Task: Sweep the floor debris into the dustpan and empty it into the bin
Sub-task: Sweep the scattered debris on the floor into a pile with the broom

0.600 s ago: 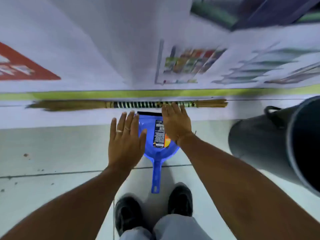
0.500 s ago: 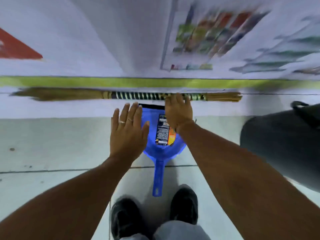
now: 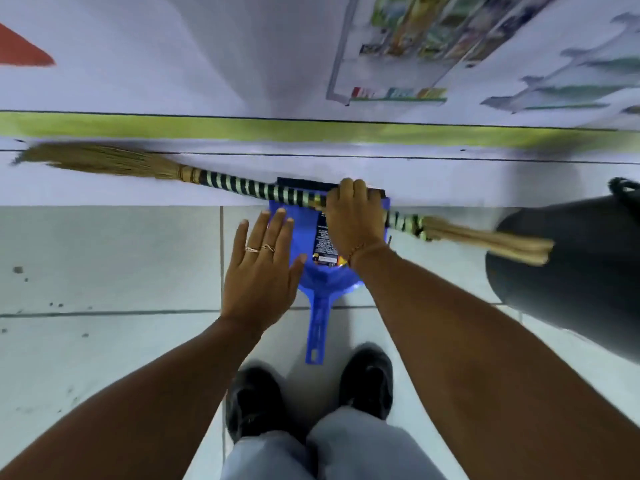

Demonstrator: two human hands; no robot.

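Note:
A straw broom (image 3: 242, 185) with a black-and-green striped handle lies across the foot of the wall, bristles at the left. My right hand (image 3: 353, 216) is shut on its handle, just above the blue dustpan (image 3: 320, 289). The dustpan lies flat on the tiles with its handle towards my shoes and a printed label inside. My left hand (image 3: 263, 268) hovers open with fingers spread over the dustpan's left edge. A dark bin (image 3: 571, 271) stands at the right. Small dark specks of debris (image 3: 19, 270) dot the tiles at the left.
The wall (image 3: 173, 64) ahead carries posters and a yellow-green stripe above a white skirting. My two black shoes (image 3: 367, 379) stand just behind the dustpan handle. Pale floor tiles (image 3: 104, 254) stretch to the left.
My right hand has closed around the broom handle and tilted the broom, its right end now swung down towards the bin. The left hand stays open over the dustpan.

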